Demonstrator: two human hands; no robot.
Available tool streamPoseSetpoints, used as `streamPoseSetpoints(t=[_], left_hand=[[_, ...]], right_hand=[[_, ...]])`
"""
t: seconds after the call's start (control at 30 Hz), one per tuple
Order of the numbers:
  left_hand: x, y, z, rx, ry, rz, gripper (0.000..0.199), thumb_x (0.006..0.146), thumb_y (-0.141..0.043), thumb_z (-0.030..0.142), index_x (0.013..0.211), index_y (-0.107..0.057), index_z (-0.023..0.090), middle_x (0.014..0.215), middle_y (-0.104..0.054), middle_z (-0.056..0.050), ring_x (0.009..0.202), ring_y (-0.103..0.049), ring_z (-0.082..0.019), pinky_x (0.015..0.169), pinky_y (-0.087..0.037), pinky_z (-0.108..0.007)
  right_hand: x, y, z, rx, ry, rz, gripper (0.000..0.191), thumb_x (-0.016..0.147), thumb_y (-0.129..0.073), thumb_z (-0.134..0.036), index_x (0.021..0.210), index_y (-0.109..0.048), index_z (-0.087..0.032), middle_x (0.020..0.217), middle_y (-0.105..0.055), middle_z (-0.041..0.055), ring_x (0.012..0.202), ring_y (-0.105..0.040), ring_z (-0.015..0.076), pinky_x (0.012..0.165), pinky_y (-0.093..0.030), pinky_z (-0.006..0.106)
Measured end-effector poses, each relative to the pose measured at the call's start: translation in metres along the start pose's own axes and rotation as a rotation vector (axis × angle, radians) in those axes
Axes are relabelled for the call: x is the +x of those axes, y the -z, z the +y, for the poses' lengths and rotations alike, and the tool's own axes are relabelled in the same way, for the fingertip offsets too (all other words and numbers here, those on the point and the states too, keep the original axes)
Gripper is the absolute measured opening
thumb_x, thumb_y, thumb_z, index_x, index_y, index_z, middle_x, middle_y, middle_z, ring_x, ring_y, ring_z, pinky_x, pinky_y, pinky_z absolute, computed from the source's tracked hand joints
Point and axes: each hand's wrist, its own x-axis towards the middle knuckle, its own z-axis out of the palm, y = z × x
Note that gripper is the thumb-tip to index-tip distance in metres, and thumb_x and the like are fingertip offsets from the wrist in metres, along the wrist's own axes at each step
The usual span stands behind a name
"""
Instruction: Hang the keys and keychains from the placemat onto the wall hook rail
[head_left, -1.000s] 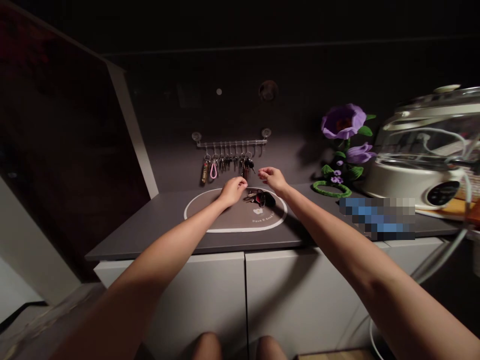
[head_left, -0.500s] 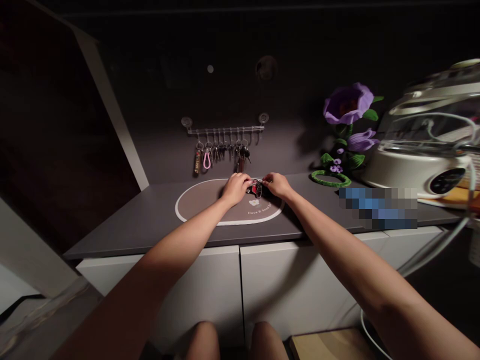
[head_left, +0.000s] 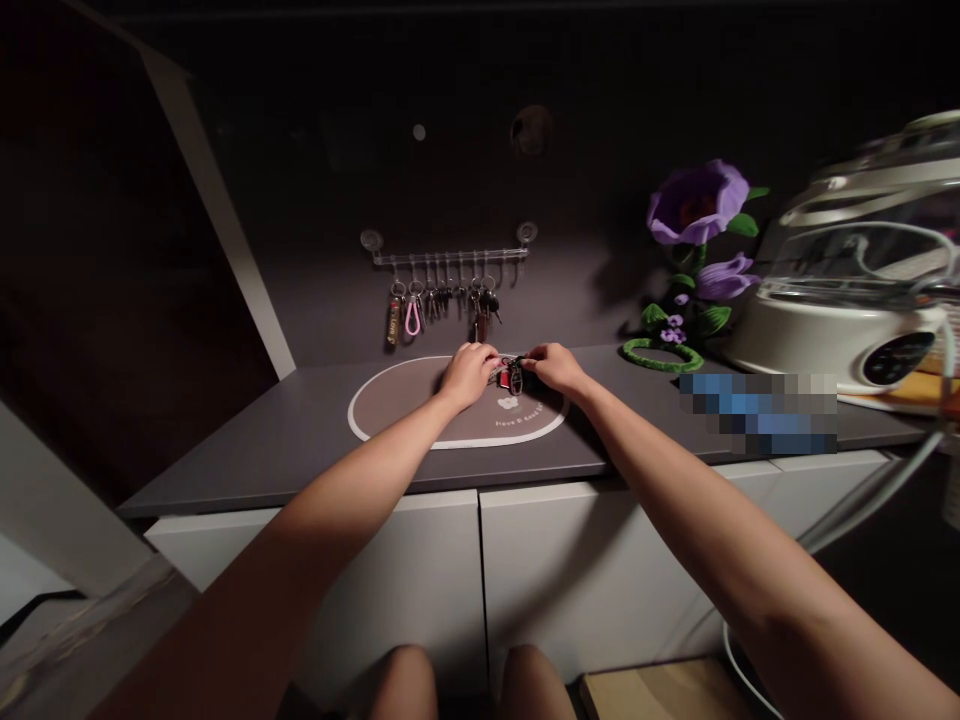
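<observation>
Between my two hands is a bunch of keys [head_left: 511, 378] with a red tag, low over the brown oval mat [head_left: 405, 400]. My left hand [head_left: 471, 373] pinches the bunch from the left, its fingertips closed on it. From the right, my right hand [head_left: 553, 366] grips the other side with thumb and fingers together. Which single key or ring each hand holds is too small to make out. Behind them, a clear hook rail [head_left: 450, 257] on the wall carries several key sets, among them a pink loop [head_left: 412, 317] and a brown fob [head_left: 394, 320].
On the right of the dark counter [head_left: 247, 440] stand a purple flower ornament [head_left: 699, 205] with a green ring base [head_left: 661, 354] and a white appliance [head_left: 810, 330] with a clear cover. A blurred-out blue item [head_left: 757, 412] lies near the front edge. White cabinet doors [head_left: 555, 570] are below.
Both hands stay on the keys with only slight finger movement. The red tag and ring have turned a little and show more clearly. The view has shifted slightly.
</observation>
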Motion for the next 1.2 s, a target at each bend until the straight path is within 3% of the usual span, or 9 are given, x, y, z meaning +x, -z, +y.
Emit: streamPoseSetpoints(t=[0.37, 0.77, 1.2], left_hand=[[0.003, 0.002, -0.003, 0.067, 0.036, 0.032, 0.024, 0.085, -0.042, 0.021, 0.101, -0.060, 0.018, 0.099, -0.062, -0.007, 0.096, -0.051, -0.020, 0.086, -0.039, -0.032], [0.004, 0.007, -0.003, 0.027, 0.051, 0.097, 0.032, 0.086, -0.038, 0.019, 0.112, -0.056, 0.018, 0.102, -0.060, -0.008, 0.097, -0.052, -0.019, 0.087, -0.039, -0.031], [0.009, 0.025, 0.001, -0.209, 0.049, 0.142, 0.012, 0.081, -0.046, 0.019, 0.077, -0.056, 0.017, 0.082, -0.057, -0.003, 0.081, -0.051, -0.014, 0.077, -0.040, -0.027]], right_hand=[[0.007, -0.011, 0.004, 0.380, 0.195, 0.120, 0.021, 0.072, -0.059, -0.027, 0.088, -0.064, -0.014, 0.088, -0.066, 0.0073, 0.076, -0.057, 0.0146, 0.072, -0.044, 0.027], [0.002, -0.008, -0.005, 0.955, 0.258, -0.015, 0.031, 0.065, -0.066, -0.035, 0.088, -0.060, -0.016, 0.081, -0.061, 0.0022, 0.069, -0.054, 0.0104, 0.072, -0.046, 0.029], [-0.003, -0.006, -0.012, 1.192, 0.230, -0.130, 0.037, 0.061, -0.070, -0.039, 0.089, -0.057, -0.018, 0.084, -0.061, 0.0020, 0.067, -0.055, 0.0122, 0.063, -0.050, 0.032]])
